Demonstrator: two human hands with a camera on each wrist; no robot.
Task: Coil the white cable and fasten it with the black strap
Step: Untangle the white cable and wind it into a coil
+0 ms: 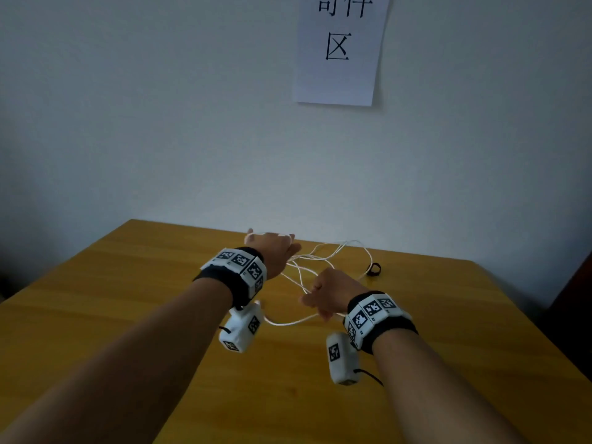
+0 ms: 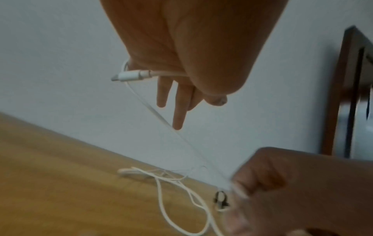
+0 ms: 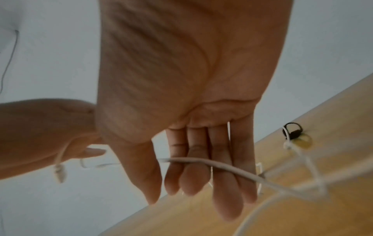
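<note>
My left hand (image 1: 272, 251) is raised above the far side of the table. Its thumb presses one end of the white cable (image 1: 290, 323) against the palm, and the connector (image 2: 129, 76) sticks out past the hand (image 2: 181, 47). From there the cable runs down to my right hand (image 1: 323, 296), which holds a strand across its fingers (image 3: 201, 143) under the thumb. The rest of the cable (image 3: 222, 167) lies in loose tangled loops on the table. The black strap (image 1: 374, 269) lies looped around the cable's far end near the wall, beyond my right hand.
The yellow wooden table (image 1: 128, 299) stands against a pale wall with a paper sign (image 1: 339, 49) above it. A dark wooden frame (image 2: 347, 95) stands past the table's right end. Both wrists wear marker bands with small white camera boxes.
</note>
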